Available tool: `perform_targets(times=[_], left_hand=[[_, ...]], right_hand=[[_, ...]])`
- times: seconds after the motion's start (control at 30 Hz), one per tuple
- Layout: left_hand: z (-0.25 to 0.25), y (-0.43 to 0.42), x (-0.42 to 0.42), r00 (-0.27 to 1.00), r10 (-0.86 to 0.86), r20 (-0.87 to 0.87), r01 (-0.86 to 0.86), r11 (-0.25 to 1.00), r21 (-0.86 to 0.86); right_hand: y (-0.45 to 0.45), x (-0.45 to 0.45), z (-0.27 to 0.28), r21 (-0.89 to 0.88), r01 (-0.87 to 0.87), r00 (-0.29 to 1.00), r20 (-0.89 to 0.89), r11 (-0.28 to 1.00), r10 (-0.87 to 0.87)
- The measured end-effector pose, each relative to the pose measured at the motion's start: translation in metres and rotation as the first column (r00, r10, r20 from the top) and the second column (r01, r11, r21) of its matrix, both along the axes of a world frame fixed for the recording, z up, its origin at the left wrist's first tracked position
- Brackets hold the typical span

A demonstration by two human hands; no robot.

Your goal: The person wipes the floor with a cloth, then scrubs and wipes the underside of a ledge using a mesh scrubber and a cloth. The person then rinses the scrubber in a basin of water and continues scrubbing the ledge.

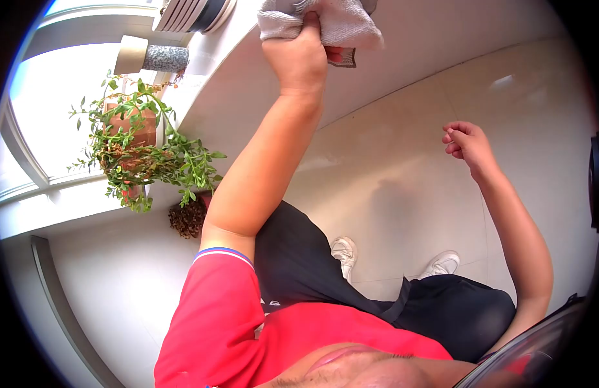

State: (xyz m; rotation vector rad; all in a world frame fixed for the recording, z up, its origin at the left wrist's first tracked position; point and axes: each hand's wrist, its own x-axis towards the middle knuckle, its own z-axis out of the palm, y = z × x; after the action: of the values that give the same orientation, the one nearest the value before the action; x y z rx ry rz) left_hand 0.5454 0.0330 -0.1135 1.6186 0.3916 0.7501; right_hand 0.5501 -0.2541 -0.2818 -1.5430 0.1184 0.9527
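My left hand (299,61) reaches up and forward, its fingers wrapped round a light grey cloth (351,26) beside the white ledge. A small red and dark grey piece (342,57) shows under the cloth's lower edge; I cannot tell whether it belongs to it. The fingertips are hidden in the cloth's folds. My right hand (469,145) hangs in the air over the floor, away from the ledge. Its fingers are curled in towards the thumb, and nothing shows between them.
A leafy plant (173,155) in a brown pot (132,123) stands on the windowsill, its stems trailing over the edge. Beyond it are a beige and speckled pot (163,58) and a striped planter (186,14). A brown curly clump (188,218) sits below. My white shoes (343,255) rest on the tiled floor (403,213).
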Motion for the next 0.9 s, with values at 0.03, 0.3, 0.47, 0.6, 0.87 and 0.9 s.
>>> perform_targets(times=[0.03,0.3,0.47,0.6,0.87,0.9], left_hand=[[-0.002,-0.001,0.002,0.999,-0.046,0.001,0.046,0.998,-0.038],[-0.021,-0.026,-0.099,0.948,-0.292,-0.126,0.172,0.803,-0.571],[-0.03,-0.039,-0.115,0.888,-0.418,-0.194,0.153,0.665,-0.731],[-0.03,-0.035,-0.122,0.893,-0.408,-0.189,0.178,0.707,-0.684],[-0.026,-0.012,-0.107,0.942,-0.333,-0.053,0.179,0.628,-0.757],[-0.025,-0.008,-0.105,0.933,-0.357,-0.053,0.172,0.57,-0.804]], right_hand=[[0.002,0.0,0.005,0.011,-0.001,1.0,0.024,1.0,0.001],[0.037,-0.058,0.059,0.263,-0.261,0.965,0.041,0.929,0.26],[0.071,-0.07,0.096,0.369,-0.224,0.954,0.272,0.902,0.126],[0.095,-0.031,0.133,0.33,-0.14,0.957,0.286,0.934,0.042],[0.175,-0.011,0.171,0.333,-0.006,0.894,0.425,0.943,-0.144],[0.185,-0.009,0.17,0.359,0.003,0.841,0.505,0.933,-0.196]])
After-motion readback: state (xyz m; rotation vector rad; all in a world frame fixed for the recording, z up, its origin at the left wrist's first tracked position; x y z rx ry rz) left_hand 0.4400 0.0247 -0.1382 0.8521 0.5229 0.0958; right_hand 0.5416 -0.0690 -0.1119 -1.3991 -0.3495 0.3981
